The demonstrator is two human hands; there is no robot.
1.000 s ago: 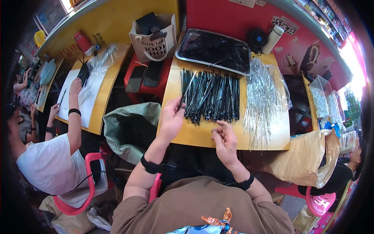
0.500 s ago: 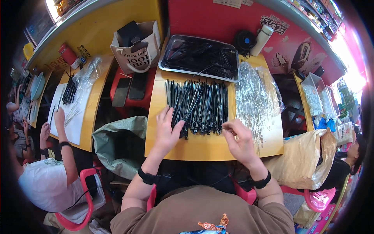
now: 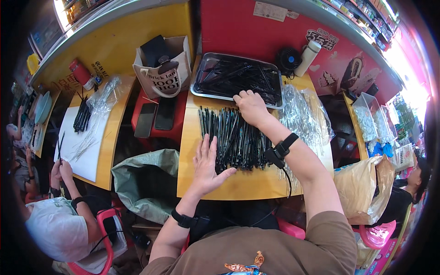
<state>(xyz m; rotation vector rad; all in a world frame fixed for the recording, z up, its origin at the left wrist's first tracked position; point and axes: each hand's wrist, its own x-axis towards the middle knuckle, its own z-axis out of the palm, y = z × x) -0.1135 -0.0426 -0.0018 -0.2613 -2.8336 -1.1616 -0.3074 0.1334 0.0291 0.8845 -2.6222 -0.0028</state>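
Observation:
A wide row of thin black sticks lies on the wooden table in front of me, mostly pointing away from me. My left hand, fingers spread, rests at the row's near left side. Reaching across the row, my right hand is at its far end, beside the near rim of a metal tray. Its fingers are curled together; whatever they grip is hidden. More black sticks lie loosely in the tray. Right of the row, a clear plastic bag holds thin silvery wires.
A black fan and a white bottle stand behind the tray. Left of the table are a red stool with two phones, a tote bag and a green sack. Another person works farther left; a brown bag is at right.
My right hand has moved from the row's near right corner to its far end by the tray. My left hand has its fingers spread wider. The view has shifted slightly.

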